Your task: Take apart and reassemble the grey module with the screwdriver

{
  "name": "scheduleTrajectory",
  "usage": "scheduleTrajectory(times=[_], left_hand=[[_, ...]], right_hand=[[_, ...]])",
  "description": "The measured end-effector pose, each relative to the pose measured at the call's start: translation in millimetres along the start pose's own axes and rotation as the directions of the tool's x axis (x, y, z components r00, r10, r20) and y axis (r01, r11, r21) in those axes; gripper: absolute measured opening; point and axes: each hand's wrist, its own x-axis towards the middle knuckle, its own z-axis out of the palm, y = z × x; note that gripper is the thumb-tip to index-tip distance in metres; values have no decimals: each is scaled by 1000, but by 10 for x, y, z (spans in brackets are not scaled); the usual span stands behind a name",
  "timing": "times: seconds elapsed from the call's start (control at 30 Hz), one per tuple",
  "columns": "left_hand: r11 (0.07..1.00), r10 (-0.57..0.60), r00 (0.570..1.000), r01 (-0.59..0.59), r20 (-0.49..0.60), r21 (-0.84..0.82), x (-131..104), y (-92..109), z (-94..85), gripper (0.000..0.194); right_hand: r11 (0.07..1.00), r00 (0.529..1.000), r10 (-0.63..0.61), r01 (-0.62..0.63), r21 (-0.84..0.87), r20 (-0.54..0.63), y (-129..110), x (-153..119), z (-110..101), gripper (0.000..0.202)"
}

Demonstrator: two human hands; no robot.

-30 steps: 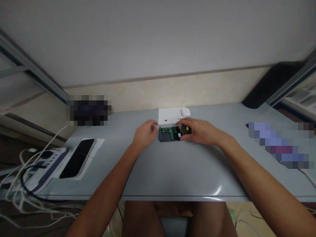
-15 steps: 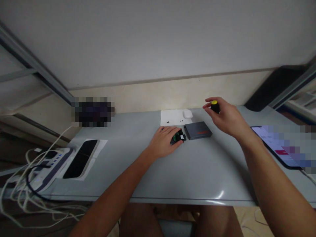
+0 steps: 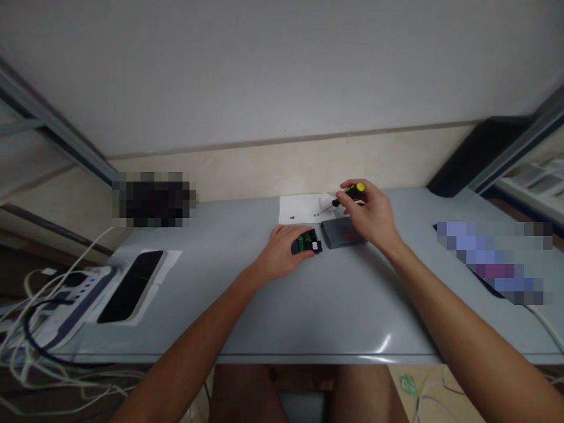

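My left hand (image 3: 282,249) is closed round a small black device with a green circuit board (image 3: 307,242) showing, resting on the table. In my right hand (image 3: 370,211) is a screwdriver (image 3: 352,191) with a black and yellow handle, tilted so its shaft points down and left. Its tip is at tiny dark screws (image 3: 315,215) on a sheet of white paper (image 3: 291,205); whether it touches them I cannot tell. Another small dark piece (image 3: 292,217) lies further left on the paper. A white rounded case (image 3: 326,202) is partly hidden behind the screwdriver. Below my right hand sits a dark grey box (image 3: 339,235).
On the left of the grey table (image 3: 211,305) lie a black phone (image 3: 132,288) on paper and a power strip (image 3: 74,311) with tangled cables. A pixelated dark object (image 3: 154,198) stands at the back left. A blurred-out screen (image 3: 489,258) lies at the right.
My right hand has come left and turned, bringing the screwdriver from above the table's right side over to the paper. My left hand still holds the device.
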Motion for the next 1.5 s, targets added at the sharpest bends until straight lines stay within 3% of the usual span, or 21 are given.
scheduleTrajectory(times=[0.63,0.9,1.3,1.5], left_hand=[[996,-91,996,91,-3,13,5,12,3,59],[997,-81,997,81,3,18,-4,-12,8,58],[997,-75,997,75,-21,22,-8,0,10,57],[993,-112,978,116,-175,9,-6,82,-37,38]], right_hand=[[1000,998,6,-6,9,-60,265,30,55,35],[994,992,84,-78,71,-97,125,56,-7,36],[985,970,89,-52,166,-226,-58,66,-62,37],[965,977,122,-75,251,-174,-232,-10,-20,40]])
